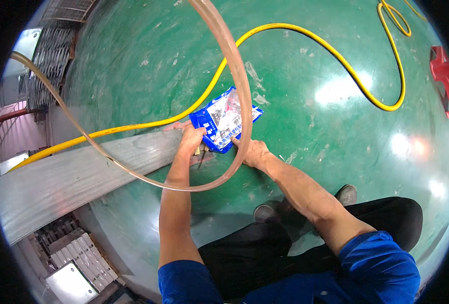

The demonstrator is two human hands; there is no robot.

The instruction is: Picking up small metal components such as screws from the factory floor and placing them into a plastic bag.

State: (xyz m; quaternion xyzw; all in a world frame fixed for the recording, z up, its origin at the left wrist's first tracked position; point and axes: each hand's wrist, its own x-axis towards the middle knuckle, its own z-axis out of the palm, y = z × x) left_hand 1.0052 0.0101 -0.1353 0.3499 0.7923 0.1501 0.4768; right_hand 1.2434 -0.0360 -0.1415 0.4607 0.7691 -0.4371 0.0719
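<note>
A blue and white printed plastic bag [219,114] with a clear-looking middle lies between my two hands, just past the end of the long grey board. My left hand [190,139] grips the bag's lower left corner, thumb laid over its edge. On the lower right side, my right hand [256,153] pinches the bag's edge; part of its fingers is hidden by the clear hose [240,76], which loops across the view in front of the bag. Beneath the left hand are small pieces near the board's end, too small to name.
A grey board [83,175] extends from the left toward my hands. Beyond it a yellow corrugated hose [305,33] snakes over the green floor [295,81]. A red plastic stool-like object [443,76] stands at the far right. Stacked metal parts [50,61] fill the left edge.
</note>
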